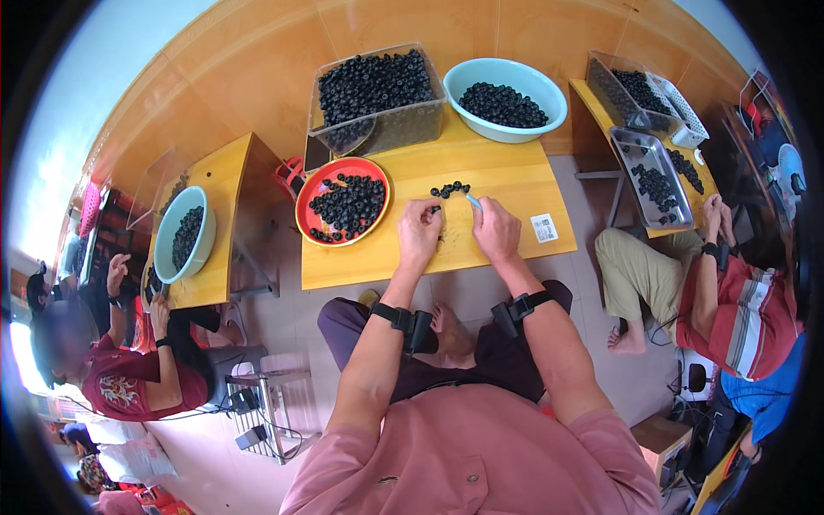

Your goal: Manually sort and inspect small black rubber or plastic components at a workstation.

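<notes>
At the middle of a yellow wooden table (pixel 515 180), my left hand (pixel 419 233) pinches a small black round piece (pixel 436 209) between its fingertips. My right hand (pixel 497 230) is closed around a slim light-blue tool (pixel 473 201); its tip points up and left, and its kind I cannot make out. Just beyond both hands lies a short row of loose black round pieces (pixel 450 189), some with a hole showing. To the left of my left hand stands a round red tray (pixel 384 170) with a yellow rim, holding many more of these pieces. Dark crumbs dot the wood between my hands.
A clear plastic bin (pixel 395 129) and a light-blue basin (pixel 554 90), both with black pieces, stand at the table's back. A white label (pixel 544 227) lies at right. Co-workers sit at side tables, one left (pixel 137 369), one right (pixel 730 309). A metal stool (pixel 270 395) stands lower left.
</notes>
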Action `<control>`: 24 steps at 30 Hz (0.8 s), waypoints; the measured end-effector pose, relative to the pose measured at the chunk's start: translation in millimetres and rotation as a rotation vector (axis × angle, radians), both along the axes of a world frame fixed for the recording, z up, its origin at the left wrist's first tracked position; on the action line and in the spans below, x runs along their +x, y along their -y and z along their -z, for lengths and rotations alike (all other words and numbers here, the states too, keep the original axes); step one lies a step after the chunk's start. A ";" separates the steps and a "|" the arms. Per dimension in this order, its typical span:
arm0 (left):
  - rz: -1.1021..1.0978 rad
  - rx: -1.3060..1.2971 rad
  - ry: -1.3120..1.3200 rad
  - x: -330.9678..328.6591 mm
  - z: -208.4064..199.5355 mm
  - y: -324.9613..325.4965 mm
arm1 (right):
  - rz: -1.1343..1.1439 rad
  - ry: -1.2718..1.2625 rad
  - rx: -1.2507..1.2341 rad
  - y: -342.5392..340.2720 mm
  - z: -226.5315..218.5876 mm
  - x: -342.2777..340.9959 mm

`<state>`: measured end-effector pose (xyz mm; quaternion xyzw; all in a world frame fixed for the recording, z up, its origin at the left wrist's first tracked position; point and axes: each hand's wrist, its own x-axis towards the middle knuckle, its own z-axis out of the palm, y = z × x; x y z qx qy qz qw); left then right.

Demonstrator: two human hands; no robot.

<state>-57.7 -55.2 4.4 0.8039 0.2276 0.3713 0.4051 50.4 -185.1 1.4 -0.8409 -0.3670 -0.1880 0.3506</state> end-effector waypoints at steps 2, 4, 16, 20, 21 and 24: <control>-0.013 -0.034 0.013 -6.3 1.9 -1.3 | -0.084 0.047 -0.031 -0.4 -3.5 -3.5; -0.003 -0.053 0.015 -8.5 3.8 -0.3 | -0.121 0.091 -0.057 -0.3 -0.8 -3.7; 0.007 -0.147 0.009 -8.8 4.7 0.7 | -0.236 0.148 -0.085 -0.8 -0.3 -5.2; 0.021 -0.191 0.009 -8.2 4.9 0.8 | -0.278 0.146 -0.106 -0.4 -0.8 -5.9; 0.023 -0.191 0.008 -7.9 4.6 1.2 | -0.276 0.145 -0.106 0.1 -0.7 -5.9; 0.031 -0.171 -0.003 -7.3 4.5 1.8 | -0.291 0.142 -0.122 0.7 -1.0 -6.5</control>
